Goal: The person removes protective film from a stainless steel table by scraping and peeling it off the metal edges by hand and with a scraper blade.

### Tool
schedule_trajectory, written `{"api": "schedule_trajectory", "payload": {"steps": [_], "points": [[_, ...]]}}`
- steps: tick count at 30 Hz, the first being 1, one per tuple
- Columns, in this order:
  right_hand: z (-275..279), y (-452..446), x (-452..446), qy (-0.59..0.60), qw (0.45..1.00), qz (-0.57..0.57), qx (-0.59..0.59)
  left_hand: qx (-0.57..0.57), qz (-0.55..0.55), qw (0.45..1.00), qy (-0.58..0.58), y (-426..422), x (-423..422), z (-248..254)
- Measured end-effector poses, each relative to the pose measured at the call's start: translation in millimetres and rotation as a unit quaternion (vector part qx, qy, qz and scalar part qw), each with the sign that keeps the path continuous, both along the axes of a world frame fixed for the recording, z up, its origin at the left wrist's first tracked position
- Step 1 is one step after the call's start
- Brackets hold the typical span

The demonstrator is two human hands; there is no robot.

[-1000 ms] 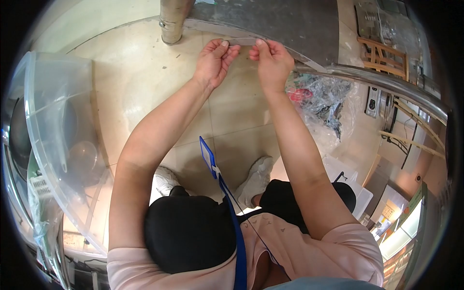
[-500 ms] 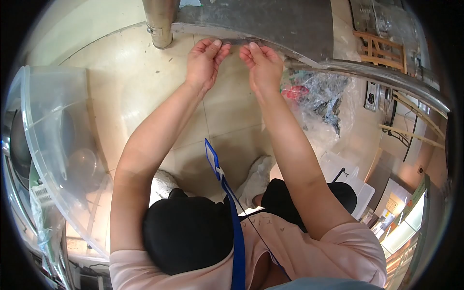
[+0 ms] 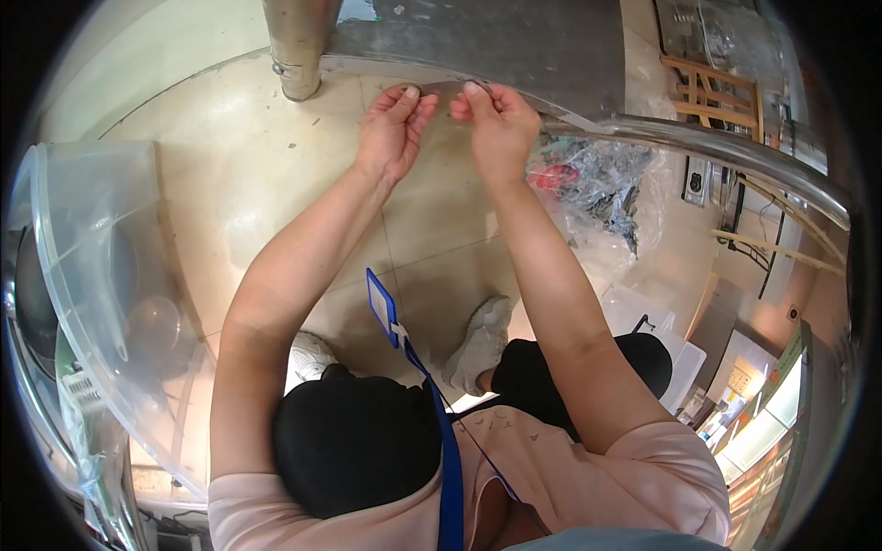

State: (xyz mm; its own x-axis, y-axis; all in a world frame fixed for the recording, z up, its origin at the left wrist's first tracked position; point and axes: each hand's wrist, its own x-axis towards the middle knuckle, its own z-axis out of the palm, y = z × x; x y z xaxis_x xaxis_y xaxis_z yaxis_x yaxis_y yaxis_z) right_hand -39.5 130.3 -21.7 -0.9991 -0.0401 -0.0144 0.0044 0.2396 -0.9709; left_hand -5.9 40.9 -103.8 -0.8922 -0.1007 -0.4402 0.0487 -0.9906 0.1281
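Observation:
A short, thin, dark see-through strip (image 3: 443,88) stretches between my two hands, just in front of the edge of a grey metal shelf (image 3: 478,41). My left hand (image 3: 395,124) pinches its left end between thumb and fingers. My right hand (image 3: 501,119) is closed on the other end, thumb on top. The strip's exact kind is hard to make out, and the fingers cover both ends. Whether it touches the shelf edge, I cannot tell.
A round metal leg (image 3: 299,55) stands left of the shelf. Crumpled clear plastic (image 3: 597,197) lies on the floor beneath a metal rail (image 3: 735,147). A clear plastic bin (image 3: 101,275) is at the left. A blue-edged badge (image 3: 381,308) hangs before me.
My left hand has dropped slightly, and the strip between the hands now looks a little more bowed. Both hands still grip it. The whole view has shifted slightly.

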Motion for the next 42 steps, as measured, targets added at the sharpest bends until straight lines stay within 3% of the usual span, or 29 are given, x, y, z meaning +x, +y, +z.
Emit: {"api": "schedule_trajectory", "payload": {"steps": [8, 11, 17, 23, 26, 29, 32, 35, 38, 42], "points": [[5, 1, -2, 0.04, 0.993, 0.043, 0.106, 0.053, -0.021, 0.998, 0.012, 3, -2, -7], [15, -3, 0, 0.057, 0.978, 0.047, 0.195, 0.058, -0.024, 0.998, 0.012, 5, -1, -4], [19, -6, -1, 0.147, 0.958, 0.077, 0.232, 0.094, -0.028, 0.995, 0.012, 11, -4, -7], [15, -2, -8, 0.254, 0.891, 0.123, 0.356, 0.15, -0.035, 0.988, 0.02, 19, -7, -11], [22, -7, -6, 0.302, 0.856, 0.139, 0.396, 0.164, -0.054, 0.981, 0.084, 25, -11, -27], [24, -4, -8, 0.301, 0.842, 0.166, 0.416, 0.158, -0.06, 0.982, 0.082, 24, -9, -20], [18, 4, -7, 0.102, 0.958, 0.128, 0.233, 0.117, -0.02, 0.993, 0.022, 13, -6, -13], [-7, 17, -8, -0.073, 0.997, 0.02, -0.006, -0.016, -0.054, 0.998, -0.004, -3, 0, -5], [-10, 17, -7, -0.074, 0.996, 0.014, -0.049, -0.102, -0.016, 0.994, -0.037, -4, 1, 7], [-13, 14, -5, -0.063, 0.996, 0.002, -0.067, -0.096, -0.003, 0.995, -0.04, -3, 1, 8]]}}
